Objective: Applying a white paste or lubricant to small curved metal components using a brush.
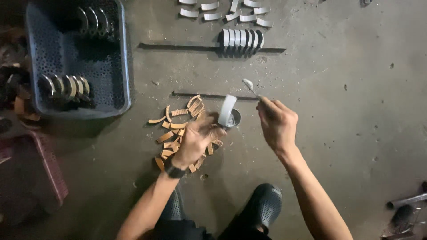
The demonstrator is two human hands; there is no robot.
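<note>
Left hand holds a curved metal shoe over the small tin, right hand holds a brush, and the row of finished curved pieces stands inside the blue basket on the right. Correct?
Not quite. In the head view the blue basket sits on the left. The left hand does hold the curved metal shoe over the small tin, and the right hand holds the brush.

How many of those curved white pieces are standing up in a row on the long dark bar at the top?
6 curved white metal pieces stand side by side on the long dark bar, near its right end. They overlap, so one more could be hidden.
</note>
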